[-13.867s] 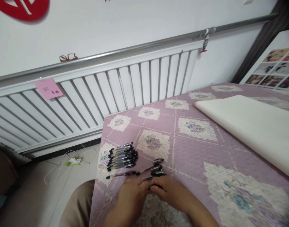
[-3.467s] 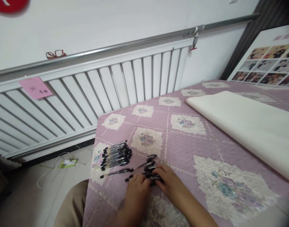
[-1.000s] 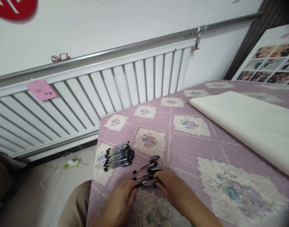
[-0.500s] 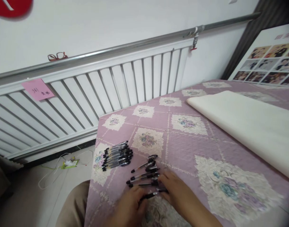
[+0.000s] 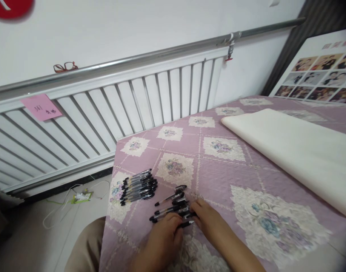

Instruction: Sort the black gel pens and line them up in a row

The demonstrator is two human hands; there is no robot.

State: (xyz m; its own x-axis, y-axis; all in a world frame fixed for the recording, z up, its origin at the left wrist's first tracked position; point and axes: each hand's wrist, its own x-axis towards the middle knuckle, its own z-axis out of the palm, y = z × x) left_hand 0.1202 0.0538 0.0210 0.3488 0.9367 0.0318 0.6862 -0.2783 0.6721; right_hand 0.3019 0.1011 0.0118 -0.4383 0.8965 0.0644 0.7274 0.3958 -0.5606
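My left hand (image 5: 165,235) is closed around a black pen (image 5: 186,224), whose bare pointed tip sticks out to the right past my fingers. Facing it, my right hand (image 5: 204,216) has its thumb and fingers pinched on a small black piece that looks like a pen cap (image 5: 190,215), partly hidden by the fingers. Between and just beyond my hands lies a loose group of capped pens (image 5: 173,206), clear-barrelled with black ends. Farther left, several similar pens (image 5: 139,187) lie side by side in a neat stack.
A purple floral cloth (image 5: 218,173) covers the table. On the right lies a folded cream sheet (image 5: 291,147). Behind the table are a white radiator (image 5: 161,94) and a metal pipe (image 5: 150,56) with glasses (image 5: 65,67) on it. A power strip (image 5: 81,197) lies on the floor.
Both hands have shifted slightly up the table. The pen tip in my left hand and the black piece in my right have moved a little apart. The view has shifted slightly.
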